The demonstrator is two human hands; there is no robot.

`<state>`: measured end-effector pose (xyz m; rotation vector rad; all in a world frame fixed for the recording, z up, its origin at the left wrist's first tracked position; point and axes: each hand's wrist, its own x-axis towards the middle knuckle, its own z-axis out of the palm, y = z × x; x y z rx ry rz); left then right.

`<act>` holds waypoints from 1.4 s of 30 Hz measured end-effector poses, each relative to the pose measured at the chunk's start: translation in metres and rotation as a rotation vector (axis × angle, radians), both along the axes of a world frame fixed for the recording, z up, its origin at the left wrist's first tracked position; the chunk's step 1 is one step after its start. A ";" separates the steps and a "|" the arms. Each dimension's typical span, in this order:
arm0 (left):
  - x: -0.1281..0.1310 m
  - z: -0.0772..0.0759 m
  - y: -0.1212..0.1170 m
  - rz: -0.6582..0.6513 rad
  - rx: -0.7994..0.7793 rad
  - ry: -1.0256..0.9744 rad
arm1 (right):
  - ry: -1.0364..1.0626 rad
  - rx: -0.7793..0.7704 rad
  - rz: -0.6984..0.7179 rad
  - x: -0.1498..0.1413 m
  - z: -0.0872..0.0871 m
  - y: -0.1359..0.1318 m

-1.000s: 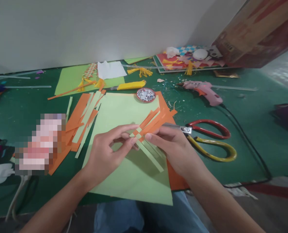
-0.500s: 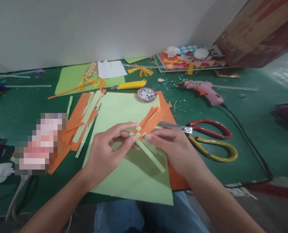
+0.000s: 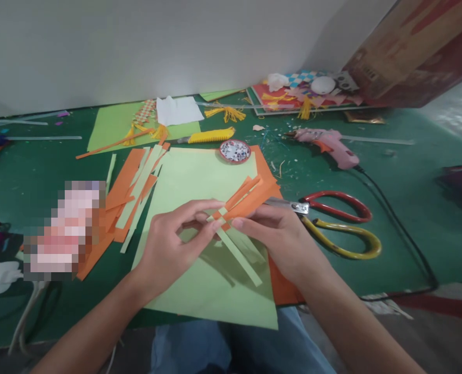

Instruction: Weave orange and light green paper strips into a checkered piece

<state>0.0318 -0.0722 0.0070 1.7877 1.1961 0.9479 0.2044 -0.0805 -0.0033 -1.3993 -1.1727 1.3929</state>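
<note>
Between my two hands is a small weave of orange and pale green paper strips, held above a pale green sheet. My left hand pinches its left edge between thumb and fingers. On the right side, my right hand is closed on the weave too, its thumb in front and the other fingers partly hidden behind. Orange ends fan up to the right, and green ends hang down to the lower right. An orange sheet lies under the green one. Scissors rest beside my right hand, their blades partly covered.
Loose paper strips lie left of the sheet, near a blurred-out object. Behind are a yellow cutter, a small dish of beads and yellow tassels. A pink glue gun trails its black cord down the right side.
The weave has turned a little clockwise in my hands. Its orange ends point lower to the right, and the green ends hang slightly lower. Both hands keep their hold.
</note>
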 end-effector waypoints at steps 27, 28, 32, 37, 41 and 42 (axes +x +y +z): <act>0.001 0.002 -0.001 0.014 0.000 0.049 | -0.046 -0.012 -0.102 0.000 0.000 -0.001; 0.002 0.003 -0.001 0.016 -0.007 0.049 | -0.060 -0.008 -0.109 0.000 0.000 -0.001; 0.003 0.004 -0.001 0.021 -0.028 0.049 | -0.102 0.012 -0.116 0.000 0.001 -0.002; 0.004 0.003 0.000 0.010 -0.038 0.049 | -0.136 0.044 -0.118 -0.001 0.005 -0.002; 0.003 0.003 0.001 0.006 -0.053 0.032 | -0.129 0.055 -0.119 -0.001 0.005 -0.004; 0.003 0.003 0.001 0.006 -0.059 0.026 | -0.123 0.064 -0.120 -0.001 0.004 -0.004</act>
